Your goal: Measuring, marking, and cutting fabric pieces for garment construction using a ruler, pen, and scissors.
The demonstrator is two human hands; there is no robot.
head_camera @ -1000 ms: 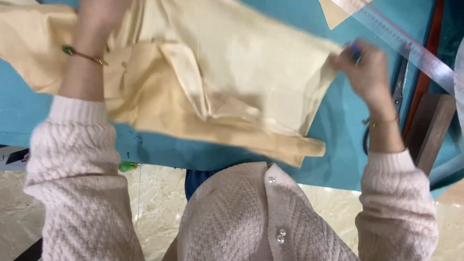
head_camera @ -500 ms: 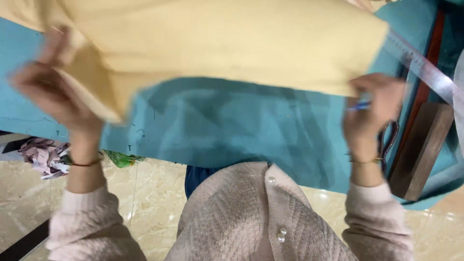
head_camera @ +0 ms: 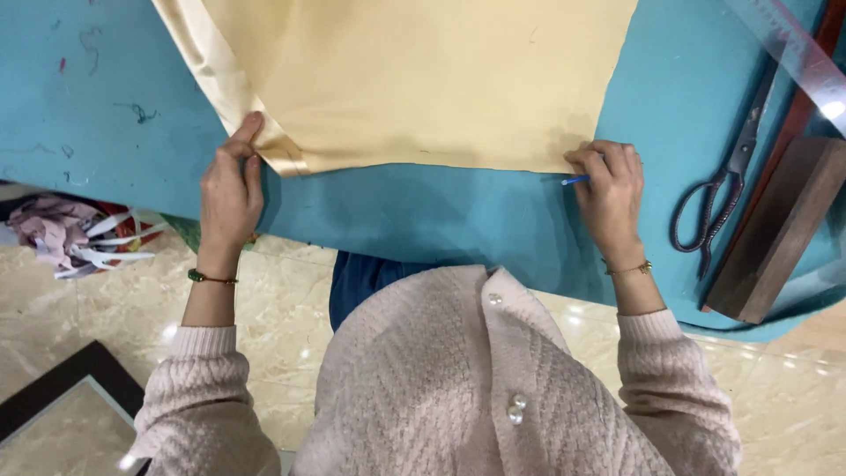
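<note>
A teal table [head_camera: 458,220] fills the upper frame, cream cloth [head_camera: 414,79] spread flat at top centre, its lower corners pinched by the left hand [head_camera: 231,189] and right hand [head_camera: 611,189], which also grips a blue pen [head_camera: 575,180]; uneven pulling could wrinkle it or mark it.

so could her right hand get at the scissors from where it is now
Probably yes. The right hand rests at the fabric's near right corner, and the scissors lie flat just to its right with only bare blue table between. But it seems to be holding a small blue tool already.
</note>
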